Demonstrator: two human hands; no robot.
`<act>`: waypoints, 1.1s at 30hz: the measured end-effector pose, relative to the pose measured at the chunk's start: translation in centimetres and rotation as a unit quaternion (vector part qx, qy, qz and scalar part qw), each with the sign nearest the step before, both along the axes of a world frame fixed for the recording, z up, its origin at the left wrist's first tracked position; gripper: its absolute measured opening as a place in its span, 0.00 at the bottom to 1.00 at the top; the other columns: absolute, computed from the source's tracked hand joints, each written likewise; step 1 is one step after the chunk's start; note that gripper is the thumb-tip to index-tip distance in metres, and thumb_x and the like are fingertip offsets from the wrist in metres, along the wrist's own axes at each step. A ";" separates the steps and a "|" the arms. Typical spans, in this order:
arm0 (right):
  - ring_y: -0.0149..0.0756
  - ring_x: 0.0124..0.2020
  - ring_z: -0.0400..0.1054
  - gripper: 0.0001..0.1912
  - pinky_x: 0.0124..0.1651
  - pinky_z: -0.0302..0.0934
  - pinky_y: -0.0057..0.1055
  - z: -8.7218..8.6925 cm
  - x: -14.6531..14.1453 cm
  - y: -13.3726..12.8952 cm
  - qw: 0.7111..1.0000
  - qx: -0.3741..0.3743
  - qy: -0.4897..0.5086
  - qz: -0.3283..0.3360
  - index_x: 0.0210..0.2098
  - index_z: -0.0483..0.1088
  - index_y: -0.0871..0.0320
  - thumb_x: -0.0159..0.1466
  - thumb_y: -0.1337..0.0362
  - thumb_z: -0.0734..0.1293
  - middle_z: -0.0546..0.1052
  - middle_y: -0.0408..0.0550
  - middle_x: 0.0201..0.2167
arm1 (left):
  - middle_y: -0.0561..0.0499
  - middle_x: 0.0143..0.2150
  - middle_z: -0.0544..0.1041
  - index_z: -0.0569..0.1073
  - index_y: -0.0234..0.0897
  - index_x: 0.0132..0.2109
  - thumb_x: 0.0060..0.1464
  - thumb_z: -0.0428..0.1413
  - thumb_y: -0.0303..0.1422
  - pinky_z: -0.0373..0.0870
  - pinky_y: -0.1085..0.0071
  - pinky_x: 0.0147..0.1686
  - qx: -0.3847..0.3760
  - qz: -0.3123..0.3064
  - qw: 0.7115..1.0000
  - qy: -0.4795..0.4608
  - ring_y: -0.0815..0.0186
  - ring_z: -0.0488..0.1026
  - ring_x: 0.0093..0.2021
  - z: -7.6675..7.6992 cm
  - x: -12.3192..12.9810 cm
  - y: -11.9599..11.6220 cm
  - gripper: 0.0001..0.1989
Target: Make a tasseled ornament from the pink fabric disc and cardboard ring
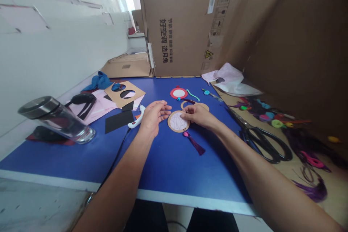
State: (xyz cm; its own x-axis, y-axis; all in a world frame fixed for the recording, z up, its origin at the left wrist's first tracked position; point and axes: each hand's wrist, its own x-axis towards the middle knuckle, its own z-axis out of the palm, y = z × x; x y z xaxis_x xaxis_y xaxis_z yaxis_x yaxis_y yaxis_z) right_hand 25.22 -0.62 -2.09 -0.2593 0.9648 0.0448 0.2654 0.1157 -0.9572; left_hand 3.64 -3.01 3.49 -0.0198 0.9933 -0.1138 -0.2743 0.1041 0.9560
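My left hand (153,117) is open above the table, with the fingers spread wide. It holds nothing and is just beside a white hot glue gun (137,116). My right hand (197,115) rests on a round brown cardboard ring with a white, thread-crossed centre (177,121), which lies flat on the blue table top (174,174). My fingers are close together at its upper edge, but I cannot tell if they really pinch it. A dark purple tassel with a pink bead (194,144) touches the ring's lower edge. A second brown ring (203,106) is partly under my right hand, and a red ring with a white centre (178,92) lies near it. The step in hand seems to be handling these rings, and the next move would call for a firm grip on the ring's edge.
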 end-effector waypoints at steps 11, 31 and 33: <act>0.33 0.24 0.71 0.08 0.27 0.63 0.29 0.9 -0.1 -0.6 0.992 0.031 -0.075 -0.097 0.35 0.76 0.56 0.59 0.58 0.72 0.77 0.42 0.25 | 0.47 0.34 0.83 0.79 0.37 0.38 0.52 0.66 0.37 0.70 0.72 0.32 0.036 0.021 0.999 0.032 0.67 0.77 0.31 -0.2 0.0 0.1 0.09; 0.40 0.27 0.68 0.24 0.29 0.48 0.33 5.1 -0.5 -5.3 0.915 0.049 -0.399 -0.032 0.31 0.75 0.51 0.58 0.37 0.75 0.79 0.49 0.27 | 0.43 0.53 0.78 0.83 0.42 0.47 0.57 0.60 0.24 0.69 0.54 0.55 0.259 -0.116 0.752 0.595 0.49 0.72 0.54 -2.7 0.2 -1.3 0.14; 0.41 0.28 0.69 0.26 0.29 0.48 0.34 5.1 -0.7 -5.5 0.911 0.057 -0.407 -0.034 0.31 0.74 0.52 0.57 0.34 0.75 0.79 0.49 0.28 | 0.43 0.53 0.78 0.84 0.44 0.48 0.57 0.60 0.25 0.70 0.55 0.53 0.264 -0.114 0.745 0.602 0.49 0.72 0.54 -2.9 0.2 -1.4 0.14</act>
